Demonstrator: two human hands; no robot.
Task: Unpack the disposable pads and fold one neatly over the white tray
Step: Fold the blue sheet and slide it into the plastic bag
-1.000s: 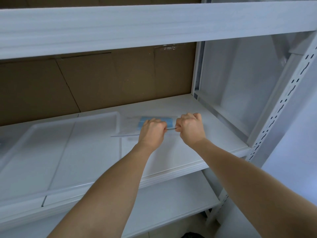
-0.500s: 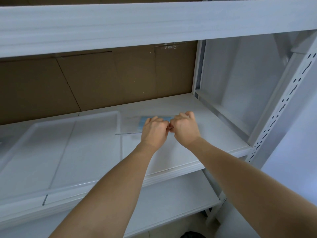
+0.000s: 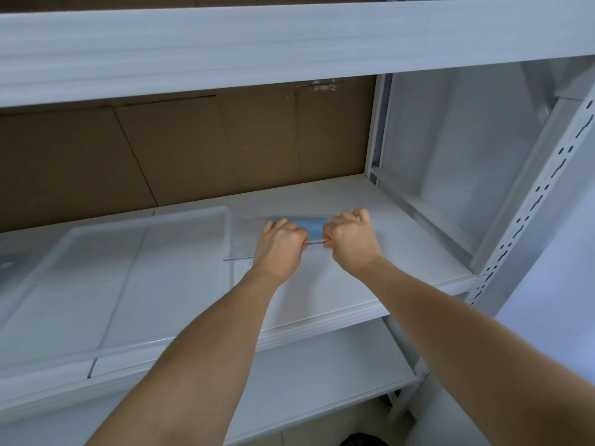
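A clear plastic pack (image 3: 244,243) with blue folded pads (image 3: 309,225) inside lies on the white shelf, just right of the white tray (image 3: 225,217). My left hand (image 3: 280,244) and my right hand (image 3: 351,239) both pinch the pack's near edge, knuckles up, a short stretch of the edge taut between them. The hands cover much of the pack. The tray is shallow, wide and holds nothing that I can see.
The white shelf board (image 3: 338,294) runs under the tray and pack. Brown cardboard (image 3: 193,149) closes the back. An upper shelf beam (image 3: 289,37) hangs overhead. A perforated upright (image 3: 531,201) stands at right, and a lower shelf (image 3: 306,381) sits below.
My hands came close together half a second ago and have since pulled slightly apart along the pack's near edge. The pack stays beside the tray.
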